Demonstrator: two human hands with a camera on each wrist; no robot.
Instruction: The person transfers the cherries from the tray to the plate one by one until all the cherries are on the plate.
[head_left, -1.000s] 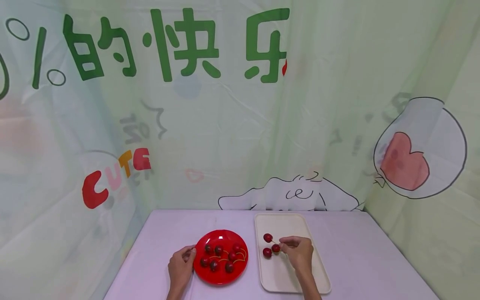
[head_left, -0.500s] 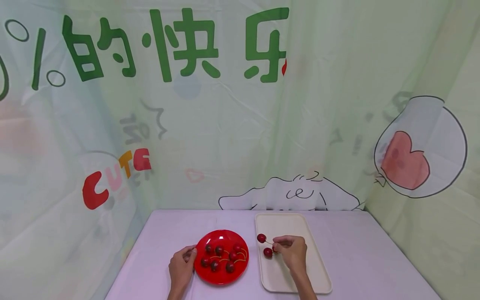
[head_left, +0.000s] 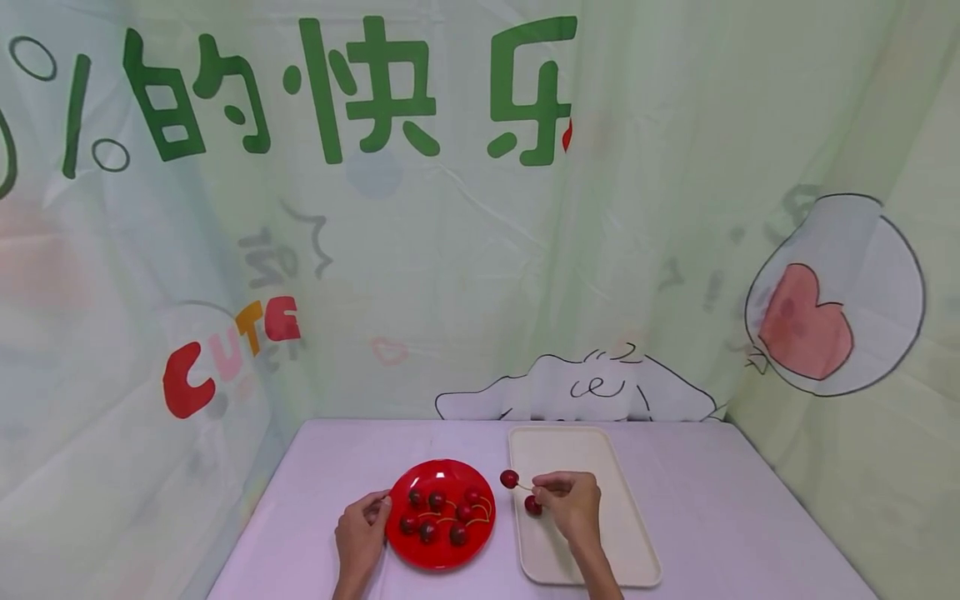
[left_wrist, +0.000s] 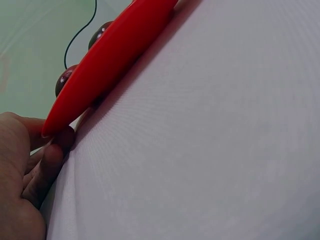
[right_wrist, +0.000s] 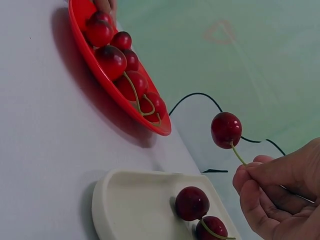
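Cherry [right_wrist: 226, 130] in mid-air: you pinch its greenish stem [right_wrist: 238, 154] between the thumb and fingertips of your right hand [head_left: 574, 507], and in the head view the fruit overlaps the left rim of the cream tray [head_left: 596, 554]. Two other cherries [right_wrist: 192, 203] lie in that tray. To its left sits the red plate [head_left: 442, 559], bearing a cluster of cherries [head_left: 427, 531]; your left hand [head_left: 360, 535] grips its rim, thumb above, fingers underneath. Pale lilac cloth [head_left: 720, 508] spreads beneath, with a printed curtain [head_left: 480, 275] behind.
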